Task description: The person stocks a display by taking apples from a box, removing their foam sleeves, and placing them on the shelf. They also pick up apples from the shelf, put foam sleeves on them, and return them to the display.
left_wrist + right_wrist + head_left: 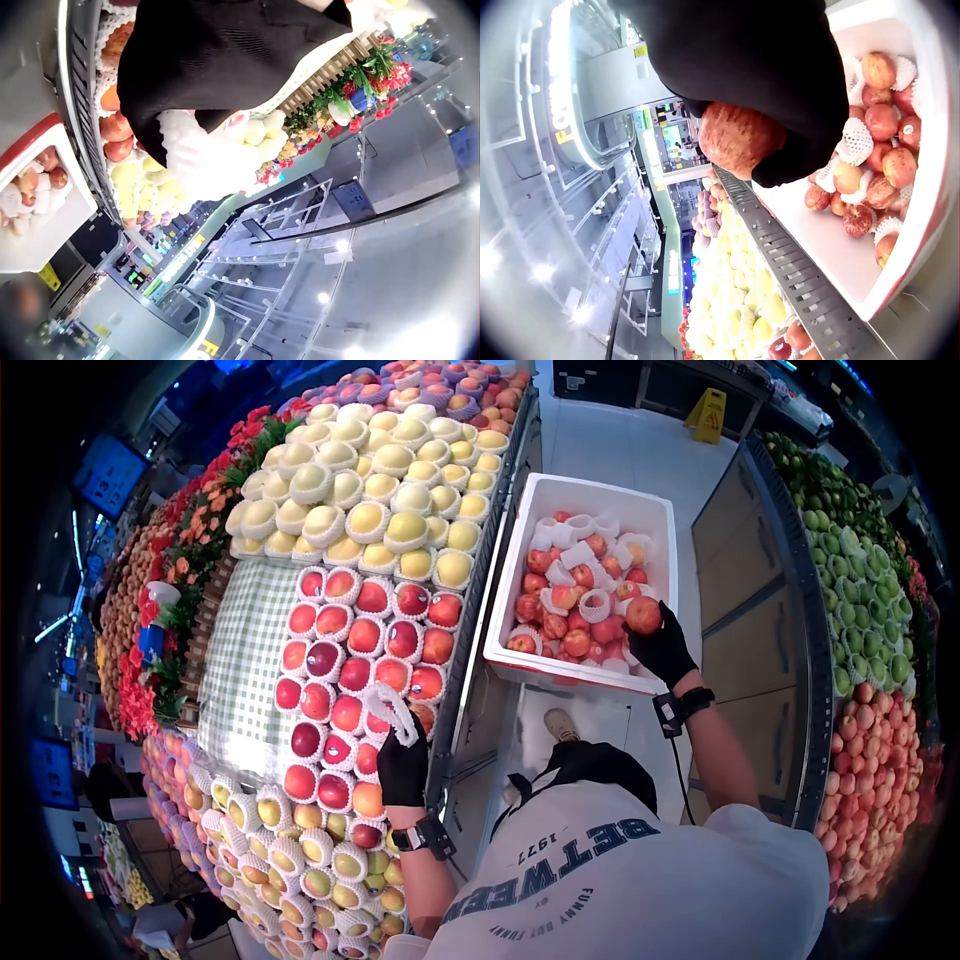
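My right hand [662, 650], in a black glove, grips a red apple [643, 616] over the near right corner of a white foam box [657, 510]. In the right wrist view, gloved fingers curl round that apple [739, 139]. My left hand [403, 768], also gloved, pinches a white foam net [388, 712] above the rows of netted red apples [355, 674]. The left wrist view shows the net [184, 146] at the fingers of the left hand [217, 60]. Loose apples and foam nets lie mixed inside the box.
Netted yellow fruit [392, 458] fills the far part of the stand, beside a green checked cloth [245, 650]. A metal rail [490, 560] edges the stand. Green fruit [862, 600] and peach-coloured fruit [868, 780] lie on the right stand. A yellow floor sign [707, 416] stands in the aisle.
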Action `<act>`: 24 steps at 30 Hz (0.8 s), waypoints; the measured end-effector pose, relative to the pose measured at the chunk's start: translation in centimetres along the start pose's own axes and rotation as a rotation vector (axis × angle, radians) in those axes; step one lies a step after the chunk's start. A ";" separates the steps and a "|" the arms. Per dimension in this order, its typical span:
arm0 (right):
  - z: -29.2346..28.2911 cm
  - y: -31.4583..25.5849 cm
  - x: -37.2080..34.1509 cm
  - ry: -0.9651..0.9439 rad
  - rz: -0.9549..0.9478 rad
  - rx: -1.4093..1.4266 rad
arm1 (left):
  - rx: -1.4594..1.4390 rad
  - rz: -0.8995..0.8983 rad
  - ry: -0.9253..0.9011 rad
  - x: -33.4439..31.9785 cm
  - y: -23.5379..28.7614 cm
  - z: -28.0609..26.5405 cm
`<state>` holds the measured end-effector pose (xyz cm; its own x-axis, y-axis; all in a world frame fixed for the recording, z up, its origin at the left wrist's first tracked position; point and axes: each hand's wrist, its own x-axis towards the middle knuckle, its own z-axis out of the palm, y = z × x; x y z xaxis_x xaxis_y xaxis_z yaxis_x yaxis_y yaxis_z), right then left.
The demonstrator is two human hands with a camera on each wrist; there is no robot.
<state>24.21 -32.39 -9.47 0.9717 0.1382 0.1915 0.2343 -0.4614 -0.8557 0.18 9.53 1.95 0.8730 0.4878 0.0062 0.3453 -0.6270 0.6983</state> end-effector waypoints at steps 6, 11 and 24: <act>-0.8 0.6 3.7 -0.043 0.103 0.063 | -0.071 -0.070 -0.010 2.9 3.4 1.4; 0.8 6.0 8.2 -0.128 0.685 1.526 | -1.374 -0.424 -0.237 4.3 -1.5 5.6; 2.7 19.4 28.0 -0.077 0.082 -0.075 | -0.053 -0.188 -0.240 5.6 2.1 9.1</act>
<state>55.85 -35.08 -22.03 0.9832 0.1628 0.0828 0.1588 -0.5379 -0.8279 8.97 5.40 -3.05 0.8538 0.4313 -0.2916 0.4960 -0.5036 0.7073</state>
